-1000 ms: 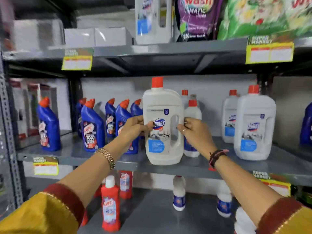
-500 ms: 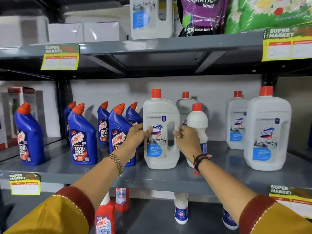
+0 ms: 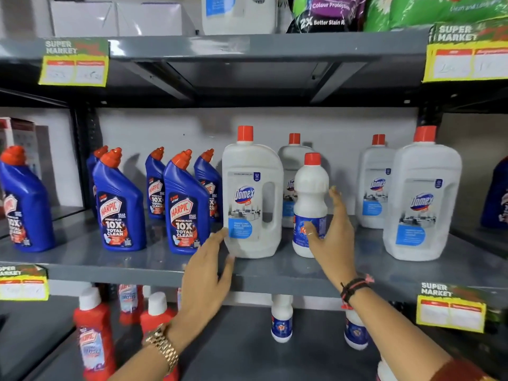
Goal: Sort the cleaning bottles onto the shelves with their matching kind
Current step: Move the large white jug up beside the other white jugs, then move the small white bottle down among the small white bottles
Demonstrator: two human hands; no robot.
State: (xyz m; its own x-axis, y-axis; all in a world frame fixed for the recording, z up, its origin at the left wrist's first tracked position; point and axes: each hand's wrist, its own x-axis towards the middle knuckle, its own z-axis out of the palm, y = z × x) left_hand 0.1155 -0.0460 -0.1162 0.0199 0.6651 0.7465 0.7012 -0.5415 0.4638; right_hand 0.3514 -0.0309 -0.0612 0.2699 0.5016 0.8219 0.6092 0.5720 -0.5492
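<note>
Across the middle shelf [image 3: 275, 273]: cleaning bottles stand in two groups, blue at left of frame, white at centre and right.
Blue Harpic bottles [image 3: 118, 204]: six show on the middle shelf left of centre, each with an orange-red cap; part of another blue bottle shows at the far right edge.
Large white Domex jugs [image 3: 420, 204]: four, all with red caps; two stand at centre, one behind the other, and two at right.
Front Domex jug [image 3: 251, 199]: upright near the shelf's front edge at centre frame, just beside the nearest Harpic bottle.
Small white bottle [image 3: 310, 199]: one on this shelf, red cap, blue label, upright just right of the front Domex jug.
Lower shelf [image 3: 247, 342]: at least three red bottles with white caps at lower left; two small white bottles with blue labels at lower centre.
Left hand [image 3: 209, 270]: open with fingers spread, holding nothing; its fingertips are at the lower left corner of the front Domex jug, contact unclear.
Right hand [image 3: 332, 237]: open with fingers loosely extended, gripping nothing; it sits against the lower right side of the small white bottle.
Wrists: a gold watch [image 3: 162, 346] at lower left, a black and red band [image 3: 354, 288] at lower right.
</note>
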